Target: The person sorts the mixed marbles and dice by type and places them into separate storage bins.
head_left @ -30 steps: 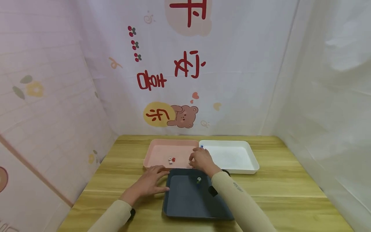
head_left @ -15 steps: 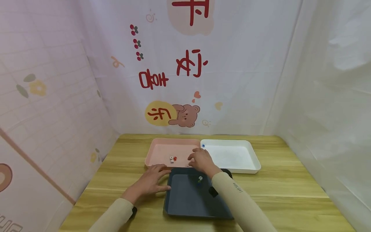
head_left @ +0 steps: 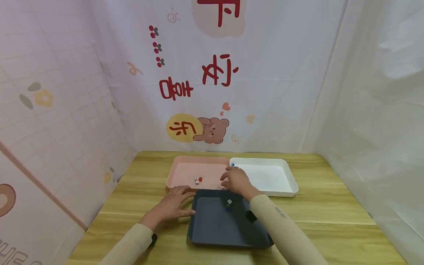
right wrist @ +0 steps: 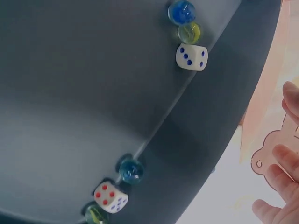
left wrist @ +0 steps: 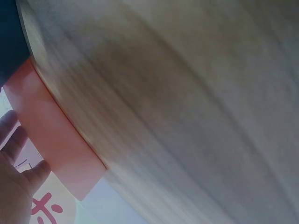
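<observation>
My left hand (head_left: pixel 173 204) rests by the left rim of the dark grey tray (head_left: pixel 212 230), fingers spread and thumb at the edge. Above the seam of the pink tray (head_left: pixel 185 167) and the white tray (head_left: pixel 269 176) hangs my right hand (head_left: pixel 239 180); its fingers are loosely bent and nothing shows between them. A small die (head_left: pixel 223 189) lies in the pink tray just below those fingertips. Farther left in that tray sit two white dice (head_left: pixel 197 182) and a red die (head_left: pixel 200 179). In the right wrist view, a blue-pipped white die (right wrist: pixel 191 57) and a red-pipped die (right wrist: pixel 110 197) lie in the dark tray.
Marbles share the dark tray: a blue one (right wrist: pixel 181 11), a yellow-green one (right wrist: pixel 189 32), a teal one (right wrist: pixel 131 171) and a green one (right wrist: pixel 96 214). A blue marble (head_left: pixel 233 164) sits in the white tray's far left corner. The wooden table (head_left: pixel 324 206) meets a printed curtain behind.
My right hand has drawn off to the right from the pink tray's near edge, leaving a die there. The left hand keeps its place, and the head view has shifted slightly.
</observation>
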A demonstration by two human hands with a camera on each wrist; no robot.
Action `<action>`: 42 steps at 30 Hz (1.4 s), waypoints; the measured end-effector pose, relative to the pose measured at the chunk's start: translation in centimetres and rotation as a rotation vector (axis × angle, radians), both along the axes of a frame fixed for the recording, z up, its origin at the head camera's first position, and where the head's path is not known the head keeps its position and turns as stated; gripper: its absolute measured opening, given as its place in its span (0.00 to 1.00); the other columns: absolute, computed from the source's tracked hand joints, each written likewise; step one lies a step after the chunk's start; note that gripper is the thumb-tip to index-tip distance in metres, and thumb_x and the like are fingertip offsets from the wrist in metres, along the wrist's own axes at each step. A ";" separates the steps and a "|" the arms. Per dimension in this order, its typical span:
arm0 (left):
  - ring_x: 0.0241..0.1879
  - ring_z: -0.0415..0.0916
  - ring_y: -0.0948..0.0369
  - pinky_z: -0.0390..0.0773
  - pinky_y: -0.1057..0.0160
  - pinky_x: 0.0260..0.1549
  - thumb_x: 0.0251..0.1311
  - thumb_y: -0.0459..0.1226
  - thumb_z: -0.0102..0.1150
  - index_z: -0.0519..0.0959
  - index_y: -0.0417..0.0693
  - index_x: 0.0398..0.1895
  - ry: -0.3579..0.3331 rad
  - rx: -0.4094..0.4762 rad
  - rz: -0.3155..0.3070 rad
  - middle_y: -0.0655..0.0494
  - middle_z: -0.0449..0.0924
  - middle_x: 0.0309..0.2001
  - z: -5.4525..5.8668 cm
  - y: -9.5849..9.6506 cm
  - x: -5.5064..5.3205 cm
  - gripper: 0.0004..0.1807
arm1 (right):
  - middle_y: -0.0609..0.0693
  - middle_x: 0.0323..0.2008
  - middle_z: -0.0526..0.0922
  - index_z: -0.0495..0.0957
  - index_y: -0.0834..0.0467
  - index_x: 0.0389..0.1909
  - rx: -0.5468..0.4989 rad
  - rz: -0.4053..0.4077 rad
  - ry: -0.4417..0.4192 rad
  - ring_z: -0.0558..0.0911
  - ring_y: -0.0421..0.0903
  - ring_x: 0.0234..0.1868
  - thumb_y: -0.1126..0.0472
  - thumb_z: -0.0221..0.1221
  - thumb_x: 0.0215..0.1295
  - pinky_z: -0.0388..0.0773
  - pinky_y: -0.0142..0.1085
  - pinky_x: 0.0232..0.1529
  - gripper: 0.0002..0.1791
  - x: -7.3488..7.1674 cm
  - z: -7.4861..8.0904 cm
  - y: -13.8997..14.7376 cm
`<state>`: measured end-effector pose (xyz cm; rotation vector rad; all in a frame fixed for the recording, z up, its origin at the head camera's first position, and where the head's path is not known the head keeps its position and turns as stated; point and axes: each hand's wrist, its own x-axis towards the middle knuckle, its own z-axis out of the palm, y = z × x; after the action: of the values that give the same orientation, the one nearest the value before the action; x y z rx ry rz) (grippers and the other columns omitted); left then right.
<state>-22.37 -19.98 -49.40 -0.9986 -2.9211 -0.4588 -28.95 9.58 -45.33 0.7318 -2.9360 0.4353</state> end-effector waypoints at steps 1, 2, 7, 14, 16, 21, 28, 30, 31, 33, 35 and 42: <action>0.68 0.60 0.46 0.56 0.43 0.68 0.58 0.66 0.58 0.73 0.51 0.67 0.000 -0.001 0.000 0.46 0.65 0.68 0.0 0.0 0.0 0.41 | 0.55 0.56 0.81 0.89 0.51 0.39 -0.004 0.005 0.003 0.72 0.55 0.64 0.57 0.67 0.63 0.66 0.50 0.66 0.06 0.0 0.0 0.1; 0.68 0.60 0.47 0.57 0.43 0.68 0.58 0.66 0.58 0.73 0.52 0.68 -0.001 -0.002 0.001 0.46 0.65 0.68 0.0 0.0 0.0 0.41 | 0.55 0.56 0.81 0.89 0.51 0.39 -0.007 0.007 -0.001 0.72 0.55 0.65 0.57 0.67 0.63 0.66 0.50 0.66 0.06 -0.1 -0.1 0.2; 0.69 0.59 0.47 0.57 0.43 0.68 0.59 0.67 0.57 0.73 0.53 0.68 -0.011 -0.009 0.004 0.46 0.64 0.68 -0.1 0.0 -0.1 0.41 | 0.56 0.56 0.81 0.89 0.52 0.38 -0.017 0.035 0.005 0.72 0.55 0.65 0.57 0.67 0.62 0.65 0.51 0.66 0.06 -0.1 -0.4 0.8; 0.69 0.59 0.47 0.57 0.43 0.68 0.59 0.68 0.56 0.73 0.52 0.68 -0.006 -0.011 0.005 0.46 0.64 0.69 -0.2 0.0 -0.2 0.42 | 0.55 0.53 0.83 0.89 0.53 0.38 -0.031 0.130 0.021 0.72 0.56 0.65 0.57 0.68 0.61 0.66 0.52 0.66 0.07 0.6 -0.4 1.4; 0.69 0.58 0.47 0.57 0.43 0.68 0.58 0.69 0.55 0.72 0.53 0.68 -0.006 -0.013 0.006 0.46 0.64 0.69 -0.2 0.0 -0.3 0.42 | 0.58 0.57 0.80 0.89 0.52 0.38 -0.020 0.162 0.011 0.72 0.57 0.65 0.57 0.69 0.61 0.66 0.53 0.66 0.07 1.0 -0.3 1.6; 0.69 0.58 0.47 0.57 0.43 0.68 0.58 0.68 0.55 0.73 0.52 0.68 -0.006 -0.007 0.002 0.46 0.64 0.69 0.0 0.1 -0.3 0.43 | 0.60 0.62 0.75 0.89 0.51 0.41 0.031 0.251 0.017 0.71 0.59 0.65 0.55 0.70 0.60 0.64 0.54 0.66 0.09 1.6 -0.3 2.5; 0.69 0.58 0.47 0.57 0.43 0.68 0.58 0.64 0.61 0.73 0.50 0.68 -0.004 0.001 0.001 0.46 0.64 0.68 0.0 0.2 -0.2 0.40 | 0.60 0.63 0.74 0.88 0.48 0.39 0.088 0.372 0.023 0.69 0.61 0.66 0.53 0.71 0.58 0.60 0.60 0.66 0.09 2.2 -0.4 3.3; 0.69 0.59 0.47 0.58 0.43 0.67 0.58 0.63 0.62 0.73 0.50 0.67 0.004 0.004 -0.002 0.46 0.65 0.68 -0.1 0.2 -0.2 0.40 | 0.60 0.64 0.73 0.88 0.47 0.39 0.097 0.389 0.005 0.66 0.61 0.68 0.53 0.71 0.58 0.57 0.64 0.66 0.09 2.6 -0.7 3.4; 0.69 0.59 0.47 0.58 0.43 0.67 0.58 0.62 0.62 0.73 0.50 0.67 0.005 0.005 -0.001 0.46 0.65 0.68 -0.1 0.2 -0.2 0.40 | 0.59 0.64 0.73 0.88 0.47 0.38 0.111 0.397 0.001 0.65 0.61 0.69 0.53 0.71 0.58 0.55 0.66 0.66 0.08 2.7 -0.9 3.4; 0.69 0.59 0.47 0.57 0.43 0.68 0.58 0.63 0.62 0.73 0.50 0.68 0.007 0.001 0.001 0.46 0.65 0.68 -0.1 0.2 -0.2 0.40 | 0.58 0.65 0.72 0.88 0.46 0.38 0.152 0.413 0.007 0.64 0.61 0.70 0.52 0.71 0.57 0.53 0.67 0.66 0.08 3.0 -1.4 3.4; 0.69 0.59 0.47 0.57 0.43 0.68 0.58 0.63 0.61 0.73 0.50 0.68 0.007 -0.003 0.005 0.46 0.64 0.68 -0.1 0.2 -0.2 0.40 | 0.56 0.65 0.72 0.88 0.44 0.39 0.198 0.424 0.022 0.63 0.60 0.71 0.51 0.71 0.57 0.53 0.67 0.67 0.09 3.2 -1.9 3.3; 0.69 0.59 0.46 0.58 0.42 0.67 0.58 0.63 0.62 0.73 0.50 0.67 0.004 0.007 -0.003 0.45 0.65 0.68 0.0 0.2 0.0 0.40 | 0.53 0.67 0.70 0.88 0.39 0.40 0.296 0.427 0.080 0.61 0.58 0.72 0.51 0.73 0.55 0.52 0.65 0.68 0.11 3.7 -2.8 3.2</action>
<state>-22.39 -19.83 -49.40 -1.0025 -2.9124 -0.4667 -25.30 12.77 -48.18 1.3874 -2.7876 -0.0115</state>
